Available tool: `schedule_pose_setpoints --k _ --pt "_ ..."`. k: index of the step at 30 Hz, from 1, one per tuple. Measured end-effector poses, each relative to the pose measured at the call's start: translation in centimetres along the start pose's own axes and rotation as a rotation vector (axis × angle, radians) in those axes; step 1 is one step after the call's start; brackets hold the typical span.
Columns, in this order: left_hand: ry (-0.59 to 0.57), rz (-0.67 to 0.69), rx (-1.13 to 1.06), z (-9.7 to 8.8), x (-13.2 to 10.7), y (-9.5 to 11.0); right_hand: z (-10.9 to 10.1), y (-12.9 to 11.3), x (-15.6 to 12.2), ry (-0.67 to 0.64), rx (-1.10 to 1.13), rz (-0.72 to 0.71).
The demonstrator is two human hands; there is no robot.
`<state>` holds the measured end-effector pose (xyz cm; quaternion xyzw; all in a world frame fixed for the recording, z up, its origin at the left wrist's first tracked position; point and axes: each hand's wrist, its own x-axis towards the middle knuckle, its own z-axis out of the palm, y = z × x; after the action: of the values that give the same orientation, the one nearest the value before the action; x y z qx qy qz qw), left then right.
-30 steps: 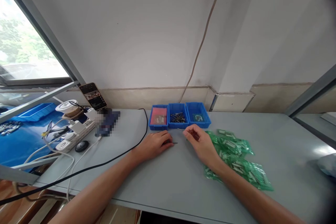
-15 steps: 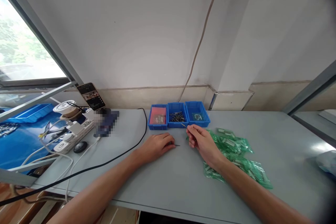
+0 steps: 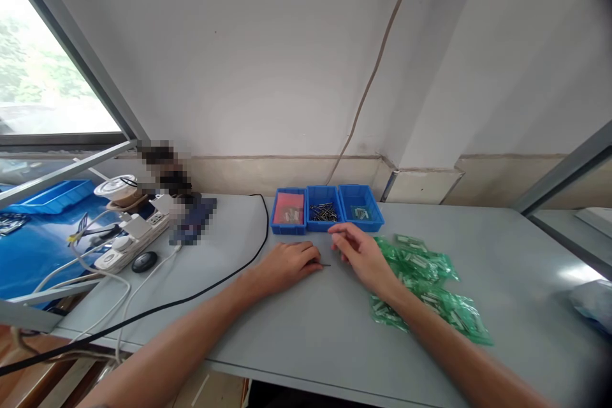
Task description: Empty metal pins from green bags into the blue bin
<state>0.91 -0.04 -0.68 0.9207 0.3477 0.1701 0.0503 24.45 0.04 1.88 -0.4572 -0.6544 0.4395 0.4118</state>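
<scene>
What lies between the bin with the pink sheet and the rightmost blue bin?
The head view shows the middle blue bin, with slim metallic pieces inside it, between them.

We are holding a thin, dark, straight piece (image 3: 326, 264) under the fingers of our left hand (image 3: 295, 259), its narrow tip pointing toward our right hand (image 3: 351, 247) and the rest hiding beneath our grip. Just beyond our right fingertips, slender metal pieces (image 3: 324, 211), dark and shiny, are lying loose and crisscrossed in the middle blue tray (image 3: 325, 227).
</scene>
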Motion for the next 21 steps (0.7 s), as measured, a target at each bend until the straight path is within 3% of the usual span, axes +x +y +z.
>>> schedule_pose_setpoints --k 4,9,13,17,21 --pt "0.006 -0.016 -0.016 -0.6 -0.4 -0.2 0.4 0.8 -0.7 -0.131 -0.552 -0.285" --pt "-0.005 -0.024 -0.011 -0.9 -0.2 0.1 1.0 0.8 -1.3 -0.223 -0.814 -0.340" --pt "-0.018 -0.047 0.010 -1.7 -0.3 0.2 1.1 0.9 -1.5 -0.157 -0.862 -0.326" --pt "-0.072 -0.111 0.078 -2.4 -0.7 -0.3 0.8 1.2 -1.6 -0.070 -0.694 -0.292" --pt "-0.103 -0.146 0.150 -1.9 -0.9 -0.7 0.6 1.1 -1.6 -0.018 -0.576 -0.245"
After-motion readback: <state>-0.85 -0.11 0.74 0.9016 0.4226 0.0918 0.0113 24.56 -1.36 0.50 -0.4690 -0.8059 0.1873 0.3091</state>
